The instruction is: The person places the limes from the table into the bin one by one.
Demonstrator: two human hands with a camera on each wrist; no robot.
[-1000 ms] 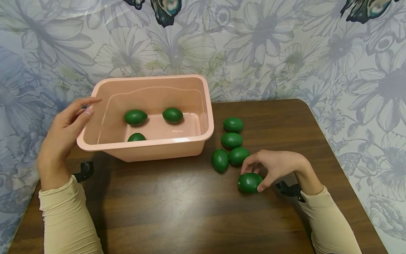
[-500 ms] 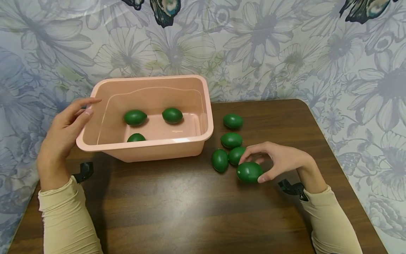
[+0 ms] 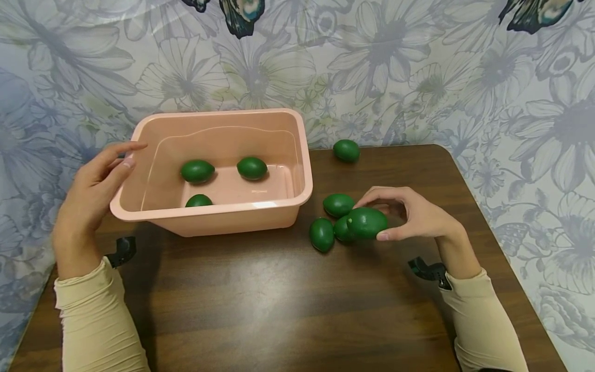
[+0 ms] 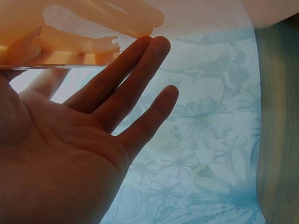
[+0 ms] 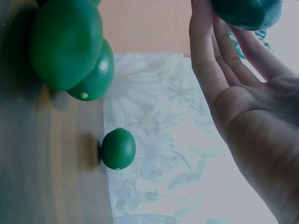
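A pink plastic tub (image 3: 232, 219) stands at the back left with 3 green limes visible inside, one of them a lime (image 3: 251, 168) near the middle. My left hand (image 3: 95, 188) holds the tub's left rim, thumb and index finger over the edge; in the left wrist view other fingers (image 4: 140, 121) extend outside the wall. My right hand (image 3: 411, 214) pinches a lime (image 3: 367, 223) between thumb and fingertips, raised above the table. Behind it lies a partly hidden lime (image 3: 342, 230). Beside that are a lime (image 3: 322, 235) and another lime (image 3: 339, 205).
A lone lime (image 3: 346, 150) lies at the table's back edge, right of the tub; the right wrist view shows this lime (image 5: 118, 149) too. The brown wooden table (image 3: 260, 305) meets a flower-patterned covering (image 3: 395, 77) behind it.
My right hand has lifted its lime off the table and carried it toward the back. The farthest loose lime has rolled away to the back edge. My left hand stays on the tub.
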